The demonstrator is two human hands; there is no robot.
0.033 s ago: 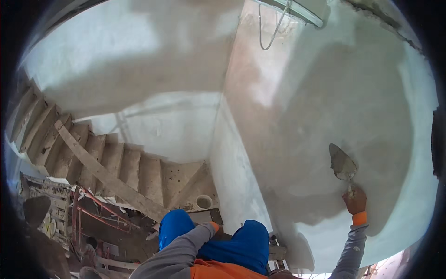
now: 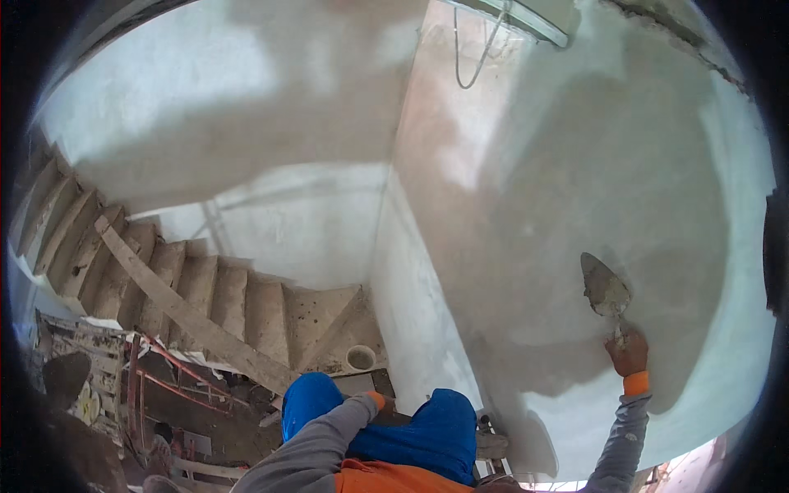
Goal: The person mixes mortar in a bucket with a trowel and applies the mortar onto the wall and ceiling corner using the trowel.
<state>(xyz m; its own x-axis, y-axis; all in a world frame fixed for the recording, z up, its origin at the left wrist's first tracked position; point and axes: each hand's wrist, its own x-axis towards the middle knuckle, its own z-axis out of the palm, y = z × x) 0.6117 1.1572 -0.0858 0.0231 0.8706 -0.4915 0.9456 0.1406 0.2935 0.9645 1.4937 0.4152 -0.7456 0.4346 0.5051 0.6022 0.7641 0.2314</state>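
Two hands are in view, with one trowel between them. The fingers of the right hand (image 2: 628, 353) are curled closed around the handle of the trowel (image 2: 606, 287), at the right of the scene. Its single blade points far and slightly left, mottled with greyish material, in front of the right-hand wall (image 2: 567, 181); whether the blade touches that wall I cannot tell. The left hand (image 2: 387, 403) is near, between two blue-trousered knees, and only a sliver shows past its cuff; how far its fingers are open, and whether they hold anything, I cannot tell. Both grey sleeves end in an orange cuff, two in all.

Farther out, just beyond the knees, one round pale container (image 2: 360, 357) stands on the landing at the foot of the stairs (image 2: 196, 296). The stairs climb to the far left, with at least seven steps showing. One long plank (image 2: 181, 308) lies slantwise across them. Near left, below the stairs, are red metal bars (image 2: 177, 386). At the far top, one cable (image 2: 465, 85) hangs in a loop.
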